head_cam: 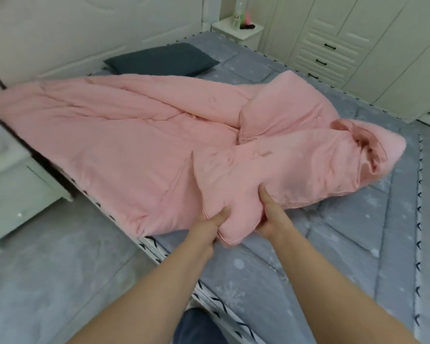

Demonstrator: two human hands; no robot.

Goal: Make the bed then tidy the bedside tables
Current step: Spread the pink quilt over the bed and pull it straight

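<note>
From the head camera, the pink quilt (134, 135) lies bunched up on the gray bed (320, 256), with its left side hanging over the left edge. Both hands hold its near corner. The left hand (209, 227) pinches the hem. The right hand (268, 219) grips a thick fold. A hard pull could drag the whole quilt off onto the floor. The twisted right end (372, 150) might stay tangled. The far bedside table (236, 31) has small things on it.

One camera sits on the person's head. It looks forward and down, close over the bed (308, 244), from near one corner. The far table (236, 29) shows small, beyond the bed.
</note>
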